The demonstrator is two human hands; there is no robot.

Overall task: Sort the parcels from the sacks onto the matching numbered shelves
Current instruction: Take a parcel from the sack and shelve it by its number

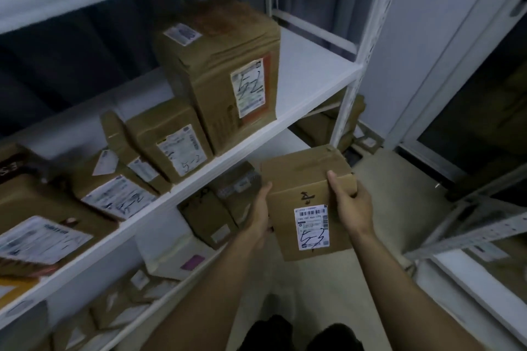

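Observation:
I hold a small brown cardboard parcel in front of a white shelving unit. Its white label carries a barcode and a handwritten "5-3". My left hand presses flat against the parcel's left side with the fingers straight. My right hand grips the parcel's upper right corner, thumb on the top face. The parcel hangs in the air at the level of the lower shelf. Several taped brown parcels marked "5-2" stand on the shelf above, the tallest near its right end.
The lower shelf holds more brown parcels and a white package with a pink sticker. A white upright post bounds the unit on the right. Another metal rack stands at the right. Pale floor lies between them.

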